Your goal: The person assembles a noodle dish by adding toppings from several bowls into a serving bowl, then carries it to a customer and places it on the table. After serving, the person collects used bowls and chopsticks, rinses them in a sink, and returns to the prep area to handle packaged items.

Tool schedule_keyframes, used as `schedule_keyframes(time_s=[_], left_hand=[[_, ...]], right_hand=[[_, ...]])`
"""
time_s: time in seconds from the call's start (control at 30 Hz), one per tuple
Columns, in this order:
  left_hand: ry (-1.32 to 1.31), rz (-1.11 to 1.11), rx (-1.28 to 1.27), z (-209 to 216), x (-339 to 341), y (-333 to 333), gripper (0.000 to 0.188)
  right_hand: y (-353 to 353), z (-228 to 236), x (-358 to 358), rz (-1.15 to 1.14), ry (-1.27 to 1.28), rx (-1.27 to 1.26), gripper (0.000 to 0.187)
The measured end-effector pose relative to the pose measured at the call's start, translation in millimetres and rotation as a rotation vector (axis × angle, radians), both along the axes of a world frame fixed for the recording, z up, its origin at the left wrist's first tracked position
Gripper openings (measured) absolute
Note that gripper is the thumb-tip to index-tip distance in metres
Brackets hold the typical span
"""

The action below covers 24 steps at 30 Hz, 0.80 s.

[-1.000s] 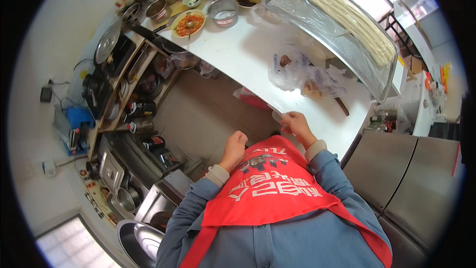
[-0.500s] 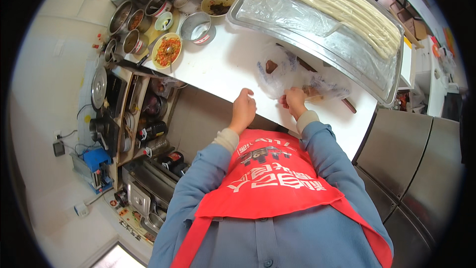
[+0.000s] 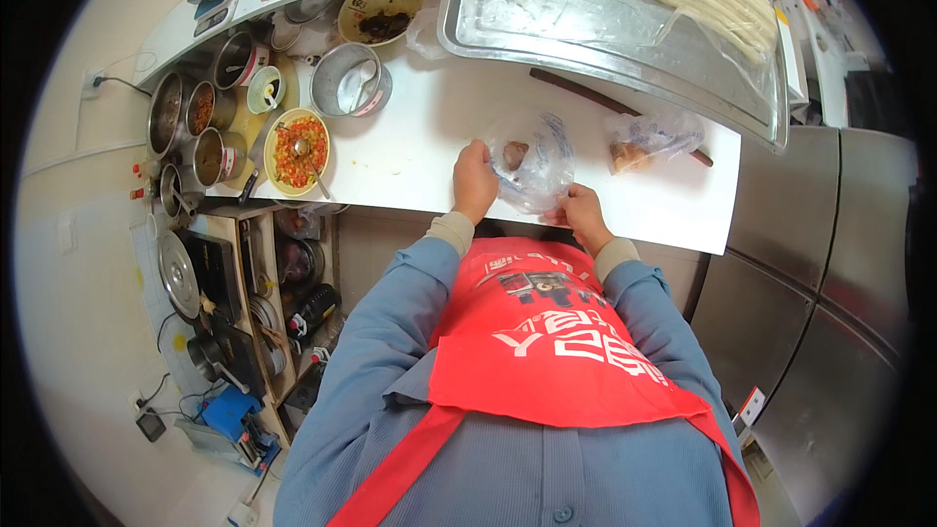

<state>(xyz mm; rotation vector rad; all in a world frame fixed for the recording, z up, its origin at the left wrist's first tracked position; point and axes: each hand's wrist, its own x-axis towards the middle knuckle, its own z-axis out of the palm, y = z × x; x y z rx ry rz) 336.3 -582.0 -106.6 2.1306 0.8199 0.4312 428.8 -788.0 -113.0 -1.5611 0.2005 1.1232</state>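
A clear plastic bag with blue print is spread between my two hands over the front of the white counter. My left hand is closed on its left edge, while the fingers of my right hand pinch its lower right edge. Inside it, or seen through its opening, is a small brown lump whose kind I cannot make out. To the right lies a second plastic bag with something light brown in it. A dark wooden stick runs behind and partly under that bag.
A metal tray of long dough strips under plastic film fills the far right. At left stand a bowl of chopped red and green peppers with a spoon, a steel pot and several smaller pots. A steel fridge is at right.
My hands have come onto the bag with the brown lump and drawn it nearer, apart from the other bag. The view has shifted, so the counter sits differently in the picture.
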Motion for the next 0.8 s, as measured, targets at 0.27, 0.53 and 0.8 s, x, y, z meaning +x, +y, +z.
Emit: schedule_keyframes(time_s=[0.27, 0.53, 0.8], left_hand=[[-0.05, 0.054, 0.074, -7, -64, 41, 0.016], [-0.263, 0.032, -0.135, 15, -96, 42, 0.015], [0.244, 0.285, 0.299, -6, -148, 113, 0.017]], right_hand=[[29, -8, -35, -0.367, 0.354, 0.289, 0.019], [65, 30, -32, -0.362, 0.101, 0.47, 0.03], [28, 42, -44, -0.23, -0.06, 0.012, 0.033]])
